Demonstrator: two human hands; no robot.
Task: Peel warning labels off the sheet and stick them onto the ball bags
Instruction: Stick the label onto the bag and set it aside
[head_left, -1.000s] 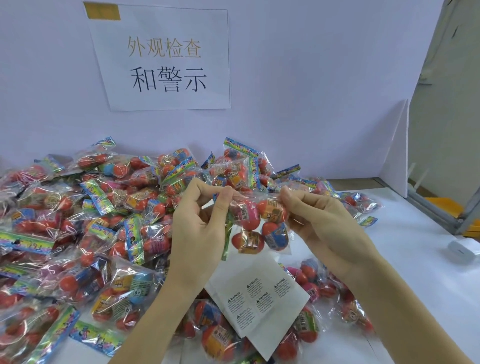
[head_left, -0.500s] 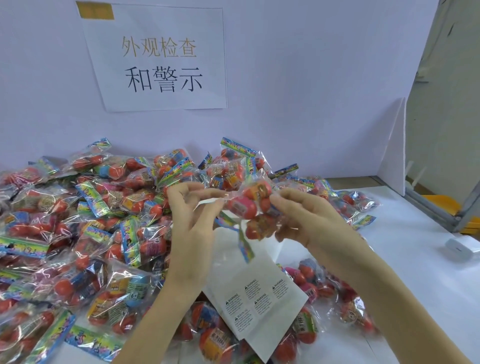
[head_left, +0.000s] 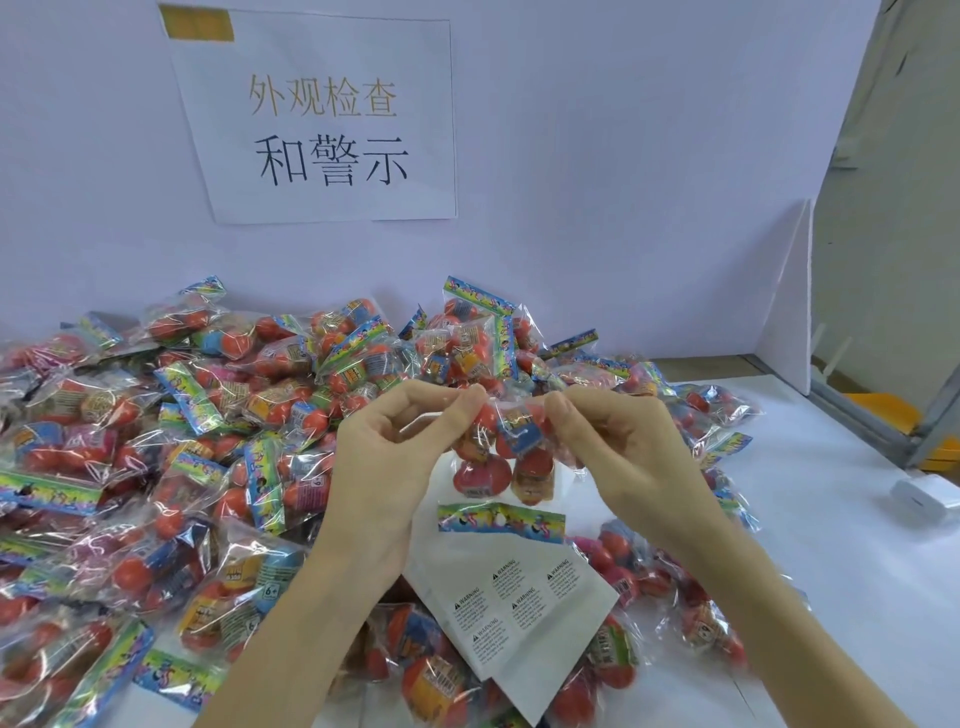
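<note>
Above the label sheet, we see both hands, left and right, pinching one ball bag, apparently by its upper edge.

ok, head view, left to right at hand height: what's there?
Heap of clear ball bags → left hand → held clear bag of red balls → right hand → small white box on the table.

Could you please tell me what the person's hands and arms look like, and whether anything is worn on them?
Both hands, the left hand and the right hand, are bare, with no gloves. No rings, watch or bracelet show on either. The forearms are bare down to the bottom edge of the picture, so no sleeves are in view. Fingernails look short and unpainted where visible.
</note>
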